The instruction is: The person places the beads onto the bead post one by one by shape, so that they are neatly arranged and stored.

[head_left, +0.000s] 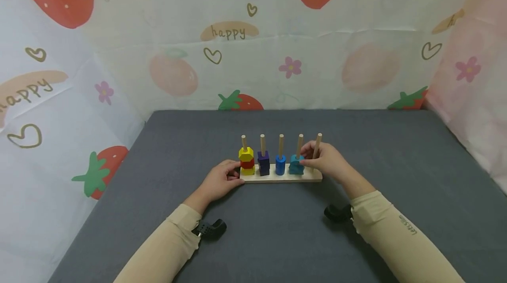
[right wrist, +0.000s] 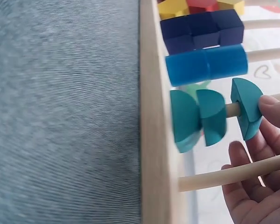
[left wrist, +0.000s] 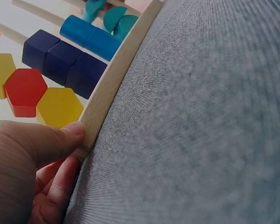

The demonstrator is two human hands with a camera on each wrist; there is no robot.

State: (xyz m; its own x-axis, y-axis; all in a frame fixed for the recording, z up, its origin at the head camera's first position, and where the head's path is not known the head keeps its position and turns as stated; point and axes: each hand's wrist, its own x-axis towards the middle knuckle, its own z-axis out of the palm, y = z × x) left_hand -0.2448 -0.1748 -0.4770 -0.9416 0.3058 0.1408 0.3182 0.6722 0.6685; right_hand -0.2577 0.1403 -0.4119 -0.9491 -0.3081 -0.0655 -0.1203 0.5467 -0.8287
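A wooden peg board (head_left: 273, 179) with upright pegs lies on the grey surface. Its left end is gripped by my left hand (head_left: 219, 181), thumb on the front edge and fingers around the end. My right hand (head_left: 326, 159) pinches a teal half-round block (right wrist: 247, 108) threaded on the fourth peg. Below that block, two more teal half-round blocks (right wrist: 184, 120) sit on the same peg, with a gap between. The bare fifth peg (right wrist: 233, 173) passes in front of my right fingers.
From the left, the other pegs carry yellow blocks with a red block (left wrist: 25, 92) between them, dark purple blocks (left wrist: 63, 63), and blue cylinders (right wrist: 207, 64). The grey tabletop (head_left: 273, 230) meets a printed curtain (head_left: 269, 80) at the back.
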